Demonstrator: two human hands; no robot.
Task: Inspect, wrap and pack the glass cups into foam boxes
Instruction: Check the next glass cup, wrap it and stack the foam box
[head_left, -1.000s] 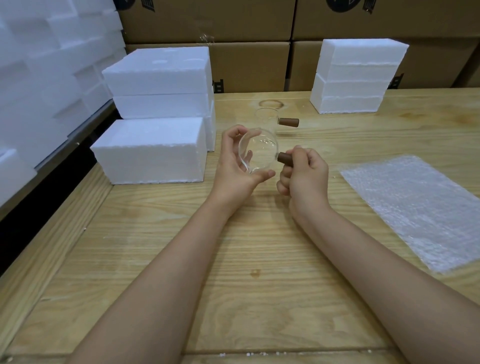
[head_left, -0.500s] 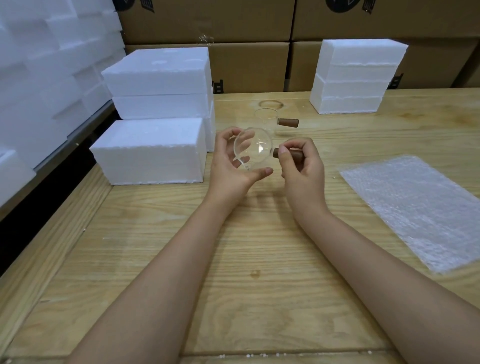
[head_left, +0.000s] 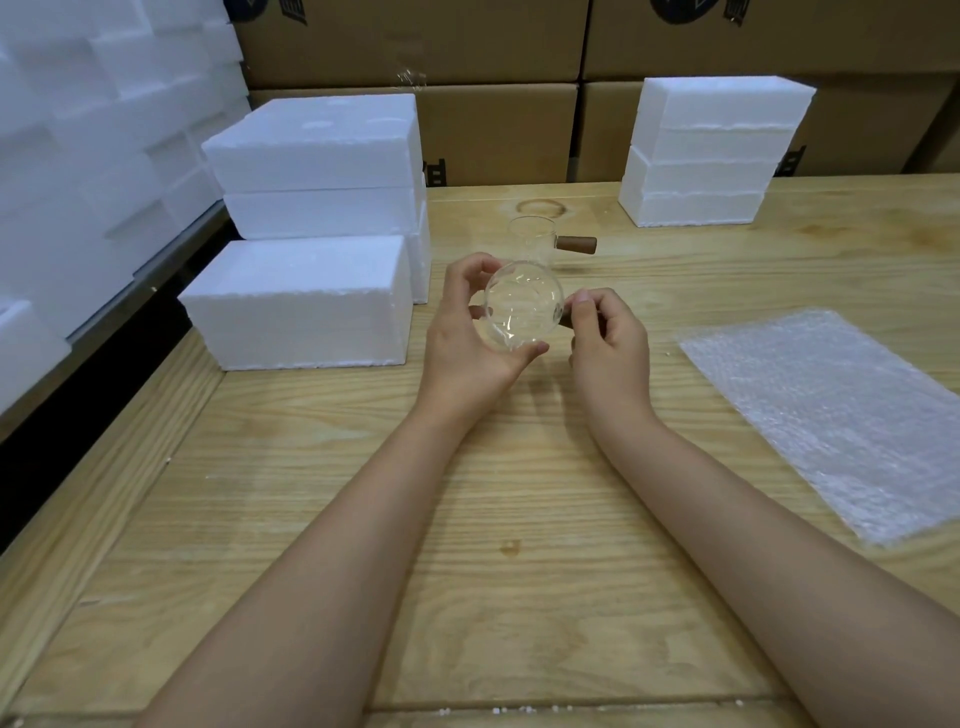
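Wooden table (head_left: 493, 571), left hand (head_left: 467, 338) curled round a glass cup (head_left: 523, 304) held above it, right hand (head_left: 610, 338) pinching the cup's brown handle (head_left: 564, 319), bubble wrap (head_left: 831, 415) lying right, 2nd cup (head_left: 531, 240) standing just behind, foam boxes (head_left: 296, 301) left, 1 foam stack (head_left: 711, 150) far right, cardboard cartons (head_left: 493, 130) behind.

Head-worn camera looks forward and down, close over the wooden table (head_left: 519, 597).
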